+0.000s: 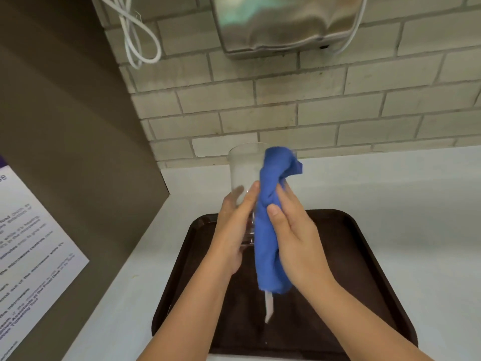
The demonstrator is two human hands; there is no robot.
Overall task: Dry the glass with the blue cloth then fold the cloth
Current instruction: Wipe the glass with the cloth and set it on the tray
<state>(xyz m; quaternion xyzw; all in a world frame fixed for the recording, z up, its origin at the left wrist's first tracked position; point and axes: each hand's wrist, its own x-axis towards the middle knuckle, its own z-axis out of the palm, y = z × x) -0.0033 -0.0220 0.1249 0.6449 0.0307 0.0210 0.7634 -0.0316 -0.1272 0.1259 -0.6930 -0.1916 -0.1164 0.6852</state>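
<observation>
A tall clear glass (244, 168) is held upright above a dark brown tray (364, 269). My left hand (231, 230) wraps around the glass's lower half from the left. My right hand (294, 235) presses a bunched blue cloth (268, 225) against the glass's right side. The cloth runs from the rim down past the base, with a white tag hanging from its lower end. The glass's right side and base are partly hidden behind the cloth and fingers.
The tray lies on a white counter (403, 188) against a pale brick-tiled wall. A metal dispenser (283, 22) hangs on the wall above. White cables (138, 40) dangle at upper left. A grey-brown appliance side (78, 152) with a printed notice (31, 256) stands at the left.
</observation>
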